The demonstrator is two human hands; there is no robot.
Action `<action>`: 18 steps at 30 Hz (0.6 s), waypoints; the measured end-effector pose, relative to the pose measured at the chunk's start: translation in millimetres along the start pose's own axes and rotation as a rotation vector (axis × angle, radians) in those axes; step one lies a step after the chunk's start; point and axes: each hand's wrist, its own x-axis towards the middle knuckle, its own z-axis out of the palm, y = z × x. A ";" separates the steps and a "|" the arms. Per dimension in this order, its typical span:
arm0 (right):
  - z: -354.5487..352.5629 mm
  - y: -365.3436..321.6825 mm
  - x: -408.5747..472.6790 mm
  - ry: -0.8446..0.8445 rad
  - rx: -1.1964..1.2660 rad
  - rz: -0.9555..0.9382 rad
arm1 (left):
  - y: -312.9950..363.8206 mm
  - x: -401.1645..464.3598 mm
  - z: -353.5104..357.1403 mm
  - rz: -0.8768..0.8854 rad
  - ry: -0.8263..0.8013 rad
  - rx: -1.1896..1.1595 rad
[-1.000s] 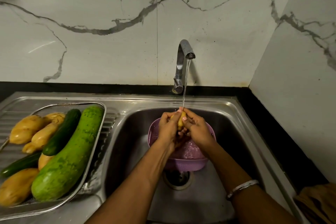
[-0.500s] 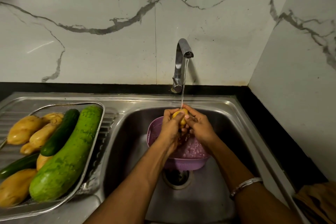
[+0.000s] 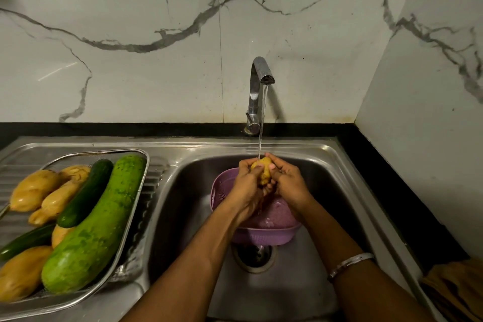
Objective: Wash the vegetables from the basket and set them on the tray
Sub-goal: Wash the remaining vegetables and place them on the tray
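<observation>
Up comes the potato (image 3: 262,170) a touch since a second ago, closer to the spout and squarely into the stream; both hands have risen with it above the purple basket (image 3: 222,192). Left hand (image 3: 247,188) curls round the near side, thumb on top; right hand (image 3: 288,184) pinches the far side, fingertips pressing the skin; that two-sided hold looks meant for rubbing and turning under the water from the tap (image 3: 257,86). Basket sits in the sink (image 3: 339,178) right beneath, over the drain, likely so runoff and any drop land there; whether more vegetables remain inside I cannot tell, the hands hide it. Over on the drainboard, the wire tray (image 3: 138,206) already carries a big green gourd (image 3: 96,222), a dark cucumber (image 3: 85,193) and several potatoes (image 3: 34,189); this one, I'd judge, goes there next, a leftward carry with wet, slippery skin to mind.
</observation>
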 end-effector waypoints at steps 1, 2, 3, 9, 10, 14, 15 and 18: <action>-1.2 0.0 0.6 0.002 0.016 -0.004 | 1.4 -0.4 -0.7 -0.011 -0.026 -0.029; -1.9 -0.9 0.6 -0.001 0.031 -0.004 | 2.6 -0.3 -1.4 -0.018 -0.051 -0.048; -2.7 -1.0 0.5 0.001 0.042 0.002 | 3.1 -0.5 -1.4 -0.020 -0.074 -0.052; -1.0 -2.9 -0.3 -0.010 -0.043 -0.011 | -11.2 0.0 -1.2 0.103 0.030 0.173; 0.0 -3.4 -0.9 -0.017 -0.043 -0.018 | -12.7 1.1 -2.5 0.128 0.060 0.207; 5.9 -7.6 -7.4 -0.061 -0.030 -0.051 | -12.6 4.5 -6.9 0.190 0.151 0.190; 6.3 -8.5 -9.1 -0.061 -0.035 -0.057 | -12.8 4.3 -7.6 0.184 0.153 0.177; 7.1 -9.6 -10.1 -0.063 -0.039 -0.064 | -12.2 3.9 -7.6 0.167 0.161 0.163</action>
